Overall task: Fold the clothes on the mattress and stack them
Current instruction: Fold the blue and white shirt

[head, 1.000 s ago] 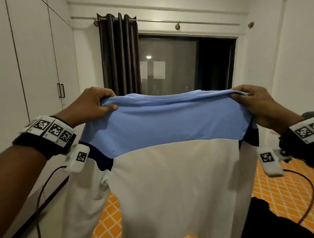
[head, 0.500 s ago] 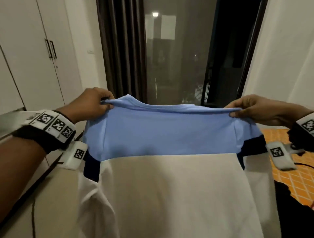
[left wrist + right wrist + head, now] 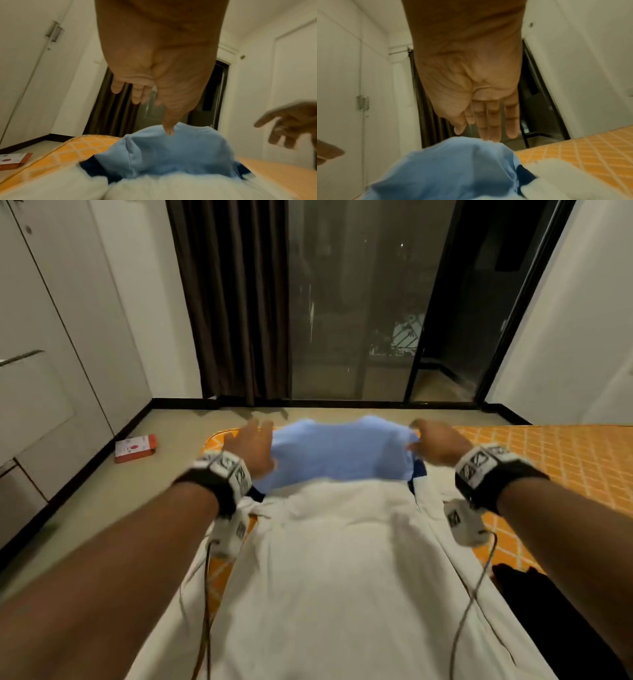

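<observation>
Room: white walls, pale floor, a dark curtain (image 3: 236,299) hanging beside a dark glass sliding door (image 3: 356,299) at the far end. Surface: an orange mattress (image 3: 561,460) with a pale lattice pattern, lying on the floor and running off to the right.

Item 1, shirt (image 3: 342,542): lying spread along the mattress, white body reaching toward the viewer, light-blue shoulder panel (image 3: 339,450) at the far end near the mattress corner, navy bands showing at both sleeve seams. The blue panel is sitting slightly puffed and rumpled, not yet flat.

Item 2, left hand (image 3: 251,445): hovering at the left edge of the blue panel, fingers spread and extended, gripping nothing. In the left wrist view the thumb tip is pointing down at the collar edge; whether it is touching the cloth cannot be told.

Item 3, right hand (image 3: 440,441): hovering at the right edge of the blue panel, fingers straight and loosely together, holding nothing. In the right wrist view the fingertips (image 3: 489,135) are hanging just above the fabric.

Item 4, dark garment (image 3: 561,621): lying on the mattress beside the shirt's right side.

Item 5, red and white box (image 3: 135,448): lying on the floor left of the mattress, near the white wardrobe (image 3: 41,371).
</observation>
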Available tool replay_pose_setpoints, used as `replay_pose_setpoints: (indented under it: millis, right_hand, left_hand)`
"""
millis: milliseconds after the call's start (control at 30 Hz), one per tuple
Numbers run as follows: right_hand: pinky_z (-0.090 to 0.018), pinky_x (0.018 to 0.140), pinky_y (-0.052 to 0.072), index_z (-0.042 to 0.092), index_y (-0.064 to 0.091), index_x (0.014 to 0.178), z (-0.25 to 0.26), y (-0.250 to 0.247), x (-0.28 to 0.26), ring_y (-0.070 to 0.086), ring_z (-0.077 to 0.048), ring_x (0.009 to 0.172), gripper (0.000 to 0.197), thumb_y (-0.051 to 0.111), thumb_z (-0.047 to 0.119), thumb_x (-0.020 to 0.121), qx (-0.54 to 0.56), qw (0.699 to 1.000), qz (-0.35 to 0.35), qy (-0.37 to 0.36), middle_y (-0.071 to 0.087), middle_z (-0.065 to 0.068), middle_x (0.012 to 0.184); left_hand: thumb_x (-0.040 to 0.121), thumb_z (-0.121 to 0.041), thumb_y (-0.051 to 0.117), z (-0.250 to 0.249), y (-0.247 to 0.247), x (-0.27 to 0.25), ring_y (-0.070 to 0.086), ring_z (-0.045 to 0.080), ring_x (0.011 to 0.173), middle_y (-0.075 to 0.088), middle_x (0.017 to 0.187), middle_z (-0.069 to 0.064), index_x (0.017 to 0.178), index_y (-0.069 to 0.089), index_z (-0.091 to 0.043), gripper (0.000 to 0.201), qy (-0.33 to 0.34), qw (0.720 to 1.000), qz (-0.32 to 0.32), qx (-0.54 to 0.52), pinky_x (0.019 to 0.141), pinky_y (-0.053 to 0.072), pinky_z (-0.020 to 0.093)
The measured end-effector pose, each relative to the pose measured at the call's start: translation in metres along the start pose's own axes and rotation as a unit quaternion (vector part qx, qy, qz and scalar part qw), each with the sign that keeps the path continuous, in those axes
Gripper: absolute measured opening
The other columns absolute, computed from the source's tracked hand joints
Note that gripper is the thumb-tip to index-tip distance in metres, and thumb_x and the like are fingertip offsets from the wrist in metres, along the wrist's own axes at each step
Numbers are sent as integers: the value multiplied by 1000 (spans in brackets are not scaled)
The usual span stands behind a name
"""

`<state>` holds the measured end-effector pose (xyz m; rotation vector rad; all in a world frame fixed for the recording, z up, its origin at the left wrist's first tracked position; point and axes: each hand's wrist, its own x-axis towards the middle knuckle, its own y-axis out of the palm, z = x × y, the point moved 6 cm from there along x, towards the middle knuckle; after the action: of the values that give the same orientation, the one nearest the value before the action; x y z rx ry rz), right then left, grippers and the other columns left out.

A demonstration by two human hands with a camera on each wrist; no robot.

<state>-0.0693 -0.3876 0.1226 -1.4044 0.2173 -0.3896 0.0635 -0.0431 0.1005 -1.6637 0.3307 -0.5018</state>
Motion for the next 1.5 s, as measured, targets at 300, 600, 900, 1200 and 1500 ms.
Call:
replay_pose_setpoints:
  millis: [300,600,900,1200,1500]
  right_hand:
    - [-20,67,45,29,61,98,-57,138,-221,62,-14,101,42,81,60,78,-16,967,253,25,64,6,107]
    - [-22,49,33,23,44,79,-113,138,-301,52,-8,66,74,82,82,57,-24,962,227,150,54,6,78]
    - [-30,46,35,5,56,65,-134,138,-328,43,-21,47,37,83,15,88,387,892,75,221,45,-11,56]
    - [-37,50,54,24,66,64,-132,105,-339,61,-11,45,30,83,34,86,186,968,-43,162,63,4,49]
    - [-33,48,50,24,68,58,-133,99,-350,64,-14,51,34,87,41,80,190,953,-95,214,64,8,51]
  left_hand:
    - [75,-44,83,-35,140,-212,59,29,124,57,132,8,130,53,-17,68,-38,957,282,47,96,52,36]
    - [95,-20,57,18,123,-280,66,29,112,63,122,11,118,55,-9,26,-212,957,190,-50,88,54,32]
    - [94,-36,62,68,109,-304,64,34,72,68,79,15,82,67,-2,36,-380,873,99,-289,65,52,34]
    - [95,-26,65,64,122,-326,69,37,73,72,75,22,79,68,7,37,-397,808,124,-416,74,58,43]
    - [64,-46,95,55,140,-323,69,21,77,67,74,2,74,64,-12,47,-279,882,289,-245,60,47,25]
